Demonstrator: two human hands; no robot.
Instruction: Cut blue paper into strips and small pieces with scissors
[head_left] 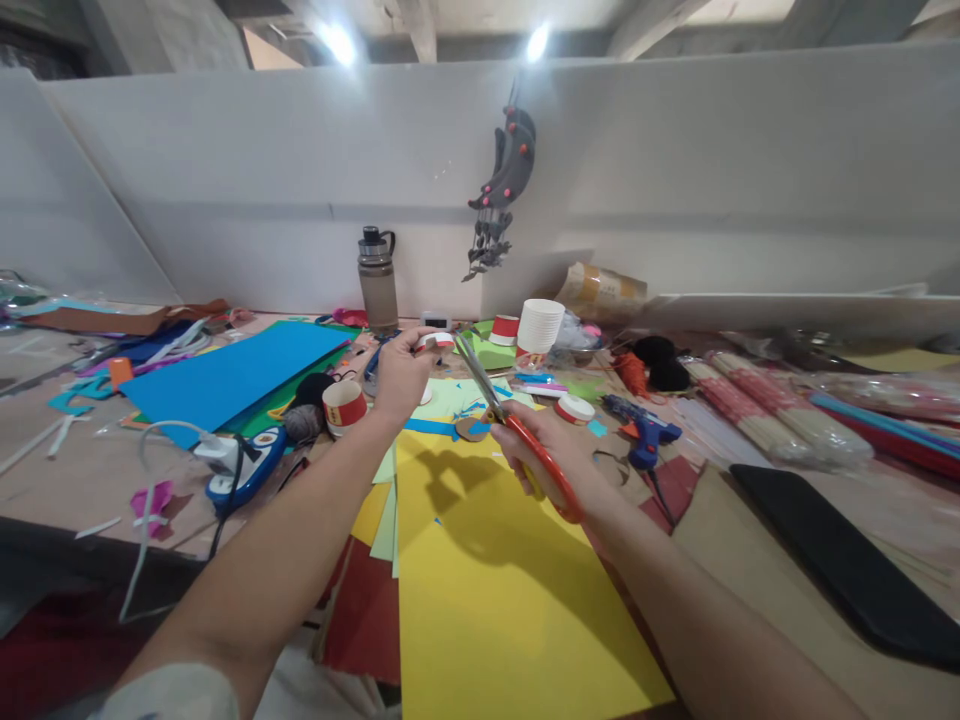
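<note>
My right hand (547,450) is closed on the red-orange handles of a pair of scissors (480,375), whose blades point up and away to the left. My left hand (405,370) is raised at the left of the blades, its fingers pinched at a small red and white paper piece (436,341), apparently part of a cup. Beneath both hands lies a large yellow sheet (510,610), with their shadow on it. Blue paper scraps and a round brown piece (472,429) rest at its far edge.
At the left are blue sheets (247,372), a power strip (251,468) and a paper cup (344,406). A bottle (378,285) and stacked cups (540,328) stand behind. A glue gun (643,432) and a black phone-like slab (844,565) lie right.
</note>
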